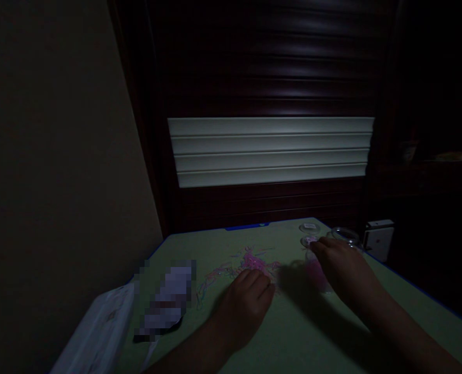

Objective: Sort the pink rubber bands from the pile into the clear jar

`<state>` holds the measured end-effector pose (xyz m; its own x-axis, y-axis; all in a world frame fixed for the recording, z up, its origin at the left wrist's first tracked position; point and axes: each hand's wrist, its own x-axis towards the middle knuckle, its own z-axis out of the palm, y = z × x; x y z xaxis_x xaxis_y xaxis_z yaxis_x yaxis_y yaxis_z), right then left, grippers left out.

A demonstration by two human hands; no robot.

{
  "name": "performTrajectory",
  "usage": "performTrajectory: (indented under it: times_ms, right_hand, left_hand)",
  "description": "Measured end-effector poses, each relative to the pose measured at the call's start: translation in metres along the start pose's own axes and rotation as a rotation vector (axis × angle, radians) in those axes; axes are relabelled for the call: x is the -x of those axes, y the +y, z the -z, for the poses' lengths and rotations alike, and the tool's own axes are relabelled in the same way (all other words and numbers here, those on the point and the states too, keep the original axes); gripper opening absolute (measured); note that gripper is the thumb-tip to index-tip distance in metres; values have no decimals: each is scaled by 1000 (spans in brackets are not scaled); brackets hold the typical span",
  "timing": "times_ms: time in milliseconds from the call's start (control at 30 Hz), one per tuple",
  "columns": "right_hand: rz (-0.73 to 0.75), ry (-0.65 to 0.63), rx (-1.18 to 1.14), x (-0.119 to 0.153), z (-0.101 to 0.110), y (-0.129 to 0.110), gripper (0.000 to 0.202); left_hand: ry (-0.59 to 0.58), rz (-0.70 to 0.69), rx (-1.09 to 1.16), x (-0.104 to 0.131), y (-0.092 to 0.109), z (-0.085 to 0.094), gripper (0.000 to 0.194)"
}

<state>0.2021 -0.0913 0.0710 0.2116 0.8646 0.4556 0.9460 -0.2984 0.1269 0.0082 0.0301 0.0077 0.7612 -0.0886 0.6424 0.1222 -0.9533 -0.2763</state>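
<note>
In the head view, the light is being very low, so many small details are staying hard to read. The person's two hands are working above a pale green tabletop [277, 345] with a blue edge. The left hand [250, 296] is lying at the near side of a pile of pink bands [254, 261], and its fingers are curling inward, nearly closed. I cannot tell if these fingers are holding a band, because the fingertips are not showing clearly. Around the pile, loose thin bands [215, 272] of several pale colours are spreading, mostly toward the left side.

The right hand [338, 259] is reaching over a clear jar [314, 275], which is containing something pink. Its fingers are bending downward together at the top of the jar, and the hand is covering part of it. I cannot tell how wide these fingers are opening, or if they are gripping anything. Just beyond, two clear round discs are lying near each other: the farther disc [309, 227] is carrying a white label, and the nearer disc [308, 241] is lying close to the fingers. Behind the right hand, a clear container [357, 238] is showing its round rim.

On the left of the tabletop, a blurred object [171, 298] is lying beside a whitish box [98, 330]. Beyond the tabletop, a slatted shutter [272, 150] is standing, with a pale band across its dark surface.
</note>
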Motion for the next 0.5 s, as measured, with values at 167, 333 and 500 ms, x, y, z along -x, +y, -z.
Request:
performTrajectory:
  times_ms: [167, 333, 500]
  right_hand:
    - [-119, -36, 7, 1, -4, 8, 34]
    - [-139, -52, -3, 1, -7, 12, 33]
    - [-139, -52, -21, 3, -7, 11, 36]
  left_hand:
    - [-9, 10, -3, 1, 0, -1, 10]
    - [-23, 21, 3, 2, -1, -1, 9]
    - [-33, 34, 6, 1, -1, 1, 11]
